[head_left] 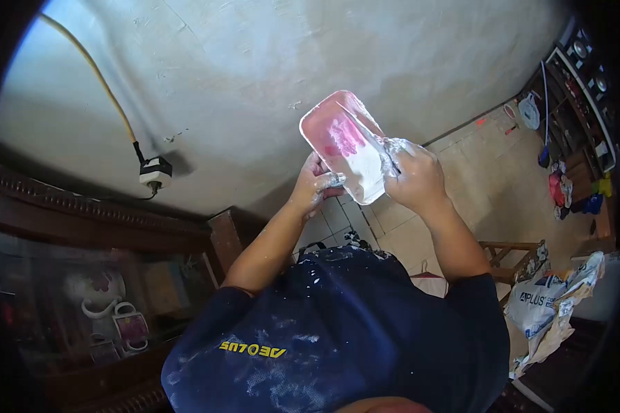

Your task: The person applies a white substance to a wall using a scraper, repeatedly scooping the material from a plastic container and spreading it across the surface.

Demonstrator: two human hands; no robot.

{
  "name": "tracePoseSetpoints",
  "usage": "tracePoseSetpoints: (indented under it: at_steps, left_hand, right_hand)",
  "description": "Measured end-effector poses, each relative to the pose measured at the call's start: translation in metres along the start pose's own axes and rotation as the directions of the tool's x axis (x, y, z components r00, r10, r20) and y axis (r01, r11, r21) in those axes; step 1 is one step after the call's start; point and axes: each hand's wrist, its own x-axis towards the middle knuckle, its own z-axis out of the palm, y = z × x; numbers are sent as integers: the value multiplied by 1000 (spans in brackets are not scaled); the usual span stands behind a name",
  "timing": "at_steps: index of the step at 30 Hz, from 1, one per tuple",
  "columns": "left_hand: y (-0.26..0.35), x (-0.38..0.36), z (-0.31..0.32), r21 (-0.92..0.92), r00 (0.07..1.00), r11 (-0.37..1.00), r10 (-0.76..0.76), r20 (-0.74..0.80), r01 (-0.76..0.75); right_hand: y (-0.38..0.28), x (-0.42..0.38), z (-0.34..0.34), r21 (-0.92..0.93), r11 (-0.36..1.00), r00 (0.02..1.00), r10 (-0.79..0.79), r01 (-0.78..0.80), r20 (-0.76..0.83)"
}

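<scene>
My left hand (315, 184) is closed around the lower left side of a pink plastic tub (320, 124), its thumb over the rim. White paste (366, 172) coats the near end of the tub and smears its walls. At the tub's right edge, my right hand (413, 172) is closed on what looks like a putty knife (366, 124), its thin blade seen nearly edge-on along the tub's inside. My fingers hide most of the handle. Both hands carry white smears.
Ahead rises a patchy plastered wall (220, 82). A socket box (155, 171) hangs there on a yellow cable (96, 69). A dark wooden glass cabinet (96, 213) stands left. A torn APLUS bag (534, 303) and a wooden frame (499, 256) are right; shelves (579, 110) stand beyond.
</scene>
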Motion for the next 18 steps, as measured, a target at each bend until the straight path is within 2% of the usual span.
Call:
tracePoseSetpoints:
  at_steps: [2, 3, 4, 6, 7, 8, 10, 12, 14, 15, 16, 18]
  left_hand:
    - [-1, 6, 9, 0, 1000, 1000, -16, -11, 16]
    - [0, 7, 14, -14, 999, 1000, -6, -33, 5]
    - [0, 9, 18, -27, 998, 1000, 8, -56, -10]
    - [-9, 20, 18, -31, 997, 999, 21, -71, -23]
    - [-11, 20, 21, -31, 995, 999, 28, -91, -31]
    - [-12, 23, 24, -29, 993, 999, 38, -109, -41]
    - [-16, 29, 29, -43, 991, 998, 32, -133, -38]
    - [-21, 33, 31, -68, 992, 998, 7, -125, -16]
    - [-23, 33, 39, -61, 993, 997, 34, -113, -41]
    - [-24, 32, 45, -50, 993, 997, 61, -100, -66]
    - [-23, 32, 49, -53, 993, 996, 63, -100, -68]
    - [-22, 33, 54, -20, 991, 999, 46, -128, -49]
  right_hand:
    - [6, -3, 2, -166, 976, 974, 169, -144, 148]
    - [9, -4, 6, -194, 961, 961, 228, -197, 155]
    - [13, -5, 6, -190, 963, 961, 222, -191, 163]
    - [22, -8, 4, -89, 957, 935, 289, -276, 207]
    - [26, -11, 7, -16, 968, 957, 249, -249, 151]
    - [30, -10, 4, -14, 971, 959, 239, -239, 155]
    - [38, -11, -3, 117, 961, 950, 219, -249, 222]
    - [42, -3, -10, 121, 965, 960, 206, -231, 188]
    - [48, 4, -13, -46, 980, 969, 200, -195, 142]
    - [51, 6, -11, -111, 975, 961, 210, -192, 182]
    - [51, 4, -8, -112, 976, 961, 207, -189, 183]
    - [51, 0, -3, 36, 997, 994, 69, -73, 86]
